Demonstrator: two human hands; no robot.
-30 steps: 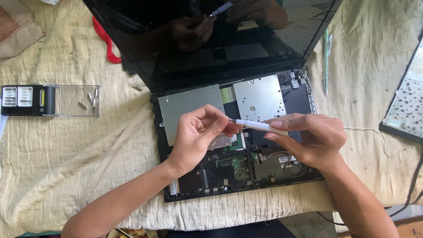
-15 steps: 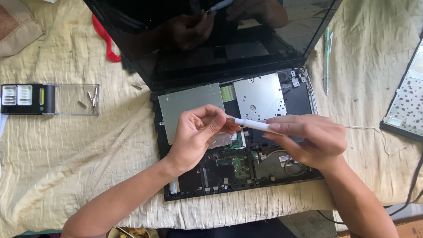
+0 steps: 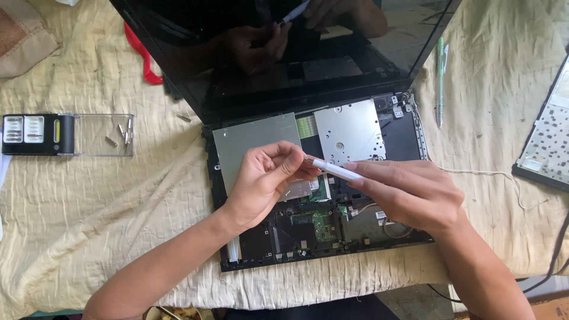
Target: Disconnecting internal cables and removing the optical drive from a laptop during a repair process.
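An opened laptop (image 3: 409, 133) lies before me with its keyboard deck removed, showing metal plates, a green circuit board (image 3: 317, 224) and wires. Its dark screen (image 3: 284, 53) stands tilted back and mirrors my hands. My right hand (image 3: 409, 192) holds a white pen-shaped screwdriver (image 3: 335, 169) level above the board. My left hand (image 3: 267, 178) pinches the tool's metal tip between thumb and fingertips.
A clear plastic bit case (image 3: 68, 135) with several loose bits lies at the left on the cream cloth (image 3: 89, 207). A green pen (image 3: 440, 80) lies right of the screen. A detached keyboard (image 3: 548, 139) sits at the right edge. A red strap (image 3: 142, 56) shows behind the laptop.
Both hands stay over the laptop. The screwdriver has shifted slightly, and my left fingers have worked at its tip.
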